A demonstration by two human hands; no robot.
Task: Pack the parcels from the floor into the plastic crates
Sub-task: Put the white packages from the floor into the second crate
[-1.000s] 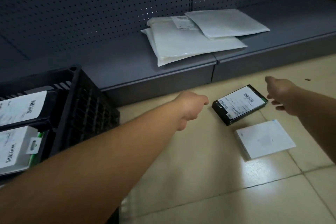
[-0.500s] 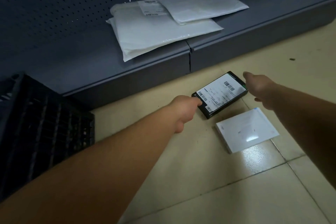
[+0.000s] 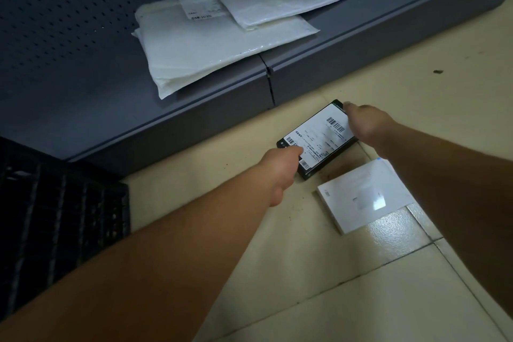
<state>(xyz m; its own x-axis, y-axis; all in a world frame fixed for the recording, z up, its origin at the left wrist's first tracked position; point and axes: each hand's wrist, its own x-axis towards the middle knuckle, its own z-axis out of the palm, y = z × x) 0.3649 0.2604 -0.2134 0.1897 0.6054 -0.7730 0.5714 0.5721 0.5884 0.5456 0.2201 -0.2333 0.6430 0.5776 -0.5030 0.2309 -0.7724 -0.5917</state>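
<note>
Head view, near to far: white flat box lies on the tiled floor, small print unreadable. Just beyond it, black parcel box on the floor, white shipping label with barcodes, text too small to read. Left hand grips its near-left end, right hand grasps its far-right end. Black plastic crate at left. Farther back, grey shelf holds two white padded mailers, one with a barcode label.

Single head cam, wide-angle, looks forward and steeply down along both forearms at tiled floor; low grey shelf ahead, close range. No second view.
</note>
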